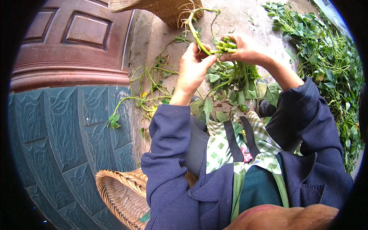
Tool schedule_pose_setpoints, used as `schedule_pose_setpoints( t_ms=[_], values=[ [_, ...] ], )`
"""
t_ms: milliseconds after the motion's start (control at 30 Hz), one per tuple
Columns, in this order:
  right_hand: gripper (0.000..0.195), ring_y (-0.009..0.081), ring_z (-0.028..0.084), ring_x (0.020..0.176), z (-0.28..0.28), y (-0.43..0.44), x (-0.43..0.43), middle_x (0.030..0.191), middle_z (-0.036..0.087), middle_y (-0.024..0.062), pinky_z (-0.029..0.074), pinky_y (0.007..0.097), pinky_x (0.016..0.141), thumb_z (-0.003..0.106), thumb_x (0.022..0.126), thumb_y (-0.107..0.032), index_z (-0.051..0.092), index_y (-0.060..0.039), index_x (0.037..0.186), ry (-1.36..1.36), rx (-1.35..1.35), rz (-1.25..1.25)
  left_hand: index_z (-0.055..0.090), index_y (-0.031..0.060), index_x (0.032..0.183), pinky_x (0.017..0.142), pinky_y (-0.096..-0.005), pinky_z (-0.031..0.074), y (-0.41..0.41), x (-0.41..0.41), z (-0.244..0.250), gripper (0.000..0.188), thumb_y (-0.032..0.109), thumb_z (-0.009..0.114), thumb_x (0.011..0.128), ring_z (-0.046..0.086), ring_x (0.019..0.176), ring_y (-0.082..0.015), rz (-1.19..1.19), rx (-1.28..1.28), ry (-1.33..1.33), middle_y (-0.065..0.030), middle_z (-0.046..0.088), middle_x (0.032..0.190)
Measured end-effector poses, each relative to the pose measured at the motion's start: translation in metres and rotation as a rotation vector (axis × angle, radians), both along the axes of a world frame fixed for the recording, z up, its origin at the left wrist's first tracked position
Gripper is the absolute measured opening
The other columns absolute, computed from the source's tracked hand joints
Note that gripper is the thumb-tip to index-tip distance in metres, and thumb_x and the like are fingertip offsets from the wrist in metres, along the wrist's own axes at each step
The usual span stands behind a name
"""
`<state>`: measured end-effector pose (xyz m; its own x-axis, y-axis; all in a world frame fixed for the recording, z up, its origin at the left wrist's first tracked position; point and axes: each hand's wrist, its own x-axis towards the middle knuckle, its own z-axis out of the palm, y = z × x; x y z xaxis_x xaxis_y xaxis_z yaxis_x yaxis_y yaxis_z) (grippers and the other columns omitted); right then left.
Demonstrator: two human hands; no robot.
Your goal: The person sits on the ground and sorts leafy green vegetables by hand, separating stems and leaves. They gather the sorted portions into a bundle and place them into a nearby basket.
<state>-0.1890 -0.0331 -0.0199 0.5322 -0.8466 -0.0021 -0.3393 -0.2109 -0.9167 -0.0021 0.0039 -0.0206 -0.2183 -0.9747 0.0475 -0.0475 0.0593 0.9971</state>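
My right hand (244, 49) is closed around a bunch of green leafy stems (228, 45), their cut ends showing above the fist and their leaves hanging below it. My left hand (194, 64) pinches a thick green vine (194, 31) near the bunch. From those fingers the vine arches upward, with pale thin roots along its upper part, and bends over at the top. The two hands nearly touch at the thumbs. Part of the left fingers is hidden behind the vine.
Loose vines (149, 74) trail over the concrete floor on the left. A large heap of leafy vines (327, 72) lies at the right. One woven basket (164, 13) stands at the top, another woven basket (120, 195) at lower left. A reddish panelled door (86, 30) and blue-green tiles (66, 123) bound the left.
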Motion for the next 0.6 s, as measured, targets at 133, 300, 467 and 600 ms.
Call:
schedule_pose_setpoints(
  t_ms=[133,300,467,600],
  values=[
    [0.031,0.0098,0.053,0.063,0.001,0.002,-0.006,0.072,0.060,0.0032,0.045,0.0250,0.061,0.071,0.065,-0.019,0.059,-0.0023,0.088,-0.201,0.130,-0.130,0.047,0.0014,0.084,0.063,-0.0400,0.044,-0.002,-0.018,-0.013,0.022,-0.002,0.062,0.069,0.055,0.070,-0.0359,0.155,-0.390,-0.508,-0.0191,0.054,0.075],
    [0.045,0.0086,0.052,0.068,0.016,-0.013,-0.028,0.082,0.056,0.0028,0.044,0.0228,0.064,0.070,0.066,-0.019,0.053,-0.0021,0.104,-0.032,0.128,-0.259,0.050,0.0016,0.090,0.065,-0.0277,0.049,-0.023,0.041,-0.009,0.018,0.003,0.059,0.075,0.057,0.073,-0.0157,0.345,-0.097,-0.305,-0.0085,0.058,0.081],
    [0.022,0.0074,0.048,0.066,0.010,-0.042,-0.072,0.073,0.053,-0.0011,0.041,0.0216,0.057,0.063,0.067,-0.007,0.057,-0.0043,0.088,-0.423,-0.053,-0.456,0.047,0.0011,0.093,0.075,-0.0356,0.054,-0.026,0.123,0.008,0.017,-0.002,0.057,0.079,0.059,0.085,-0.0255,0.543,0.134,0.360,-0.0145,0.056,0.090],
    [0.013,0.0094,0.050,0.064,-0.012,-0.057,-0.123,0.071,0.054,0.0005,0.042,0.0239,0.056,0.061,0.070,-0.009,0.057,-0.0046,0.080,-0.691,-0.107,-0.641,0.052,0.0019,0.091,0.070,-0.0322,0.054,-0.005,0.172,0.070,0.017,-0.006,0.058,0.077,0.059,0.080,-0.0204,0.878,-0.279,0.019,-0.0098,0.056,0.088]
  ],
)
